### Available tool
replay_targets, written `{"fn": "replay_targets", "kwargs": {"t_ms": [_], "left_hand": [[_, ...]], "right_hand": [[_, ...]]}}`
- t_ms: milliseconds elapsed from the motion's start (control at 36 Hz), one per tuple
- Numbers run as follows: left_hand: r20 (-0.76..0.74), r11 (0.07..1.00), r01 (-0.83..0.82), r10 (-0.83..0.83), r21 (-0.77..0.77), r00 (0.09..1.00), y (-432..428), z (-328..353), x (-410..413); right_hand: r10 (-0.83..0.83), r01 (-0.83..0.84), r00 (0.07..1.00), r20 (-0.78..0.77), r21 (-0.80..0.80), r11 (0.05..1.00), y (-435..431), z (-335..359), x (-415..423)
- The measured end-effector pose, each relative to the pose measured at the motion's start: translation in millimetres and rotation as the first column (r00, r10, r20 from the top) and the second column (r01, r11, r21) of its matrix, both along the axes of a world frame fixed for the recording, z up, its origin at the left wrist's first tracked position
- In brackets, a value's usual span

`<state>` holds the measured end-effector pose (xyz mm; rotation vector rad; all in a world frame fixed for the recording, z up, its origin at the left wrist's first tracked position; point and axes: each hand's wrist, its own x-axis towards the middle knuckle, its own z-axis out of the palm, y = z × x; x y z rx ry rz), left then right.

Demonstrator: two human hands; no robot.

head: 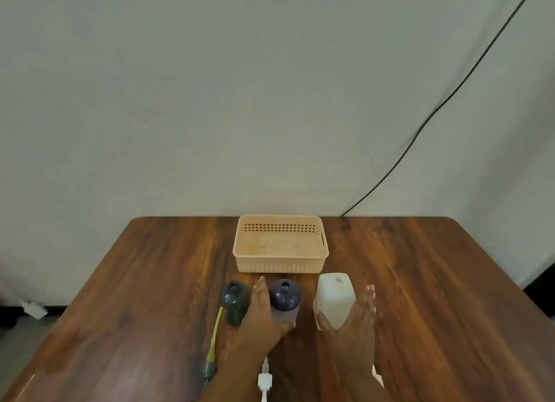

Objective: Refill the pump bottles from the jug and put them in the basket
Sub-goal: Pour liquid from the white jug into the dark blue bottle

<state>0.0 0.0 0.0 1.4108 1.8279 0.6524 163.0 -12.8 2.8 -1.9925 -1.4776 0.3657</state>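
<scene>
Two uncapped pump bottles stand on the wooden table (420, 281): a dark green bottle (235, 302) on the left and a purple-topped bottle (285, 296) beside it. My left hand (261, 317) wraps the purple-topped bottle from its left side, thumb at its base. A white jug (333, 299) stands to the right, and my right hand (360, 317) lies against its right side with flat fingers. The peach basket (280, 265) sits behind them. A green pump with a yellow tube (213, 341) and a white pump (265, 380) lie near the front edge.
A pale wall rises behind the table, and a black cable (450, 98) runs down it to the table's back right. A white object (33, 308) lies on the floor at the left.
</scene>
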Motion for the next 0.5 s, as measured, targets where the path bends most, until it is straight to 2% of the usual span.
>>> {"fn": "replay_targets", "kwargs": {"t_ms": [167,250,500], "left_hand": [[0.086,0.991,-0.073,0.083,-0.113,0.993,17.5,-5.6,6.6],[0.107,0.991,-0.106,0.115,-0.087,0.988,22.5,-10.8,7.7],[0.034,0.999,-0.019,0.018,0.037,0.999,28.4,-12.5,3.1]], "right_hand": [[-0.021,0.013,0.993,-0.115,-0.066,0.998,7.7,-12.3,0.1],[-0.048,0.038,0.985,-0.165,-0.066,0.997,12.1,-15.0,-1.6],[-0.092,0.076,0.937,-0.336,-0.061,0.995,27.1,-17.1,-2.9]]}}
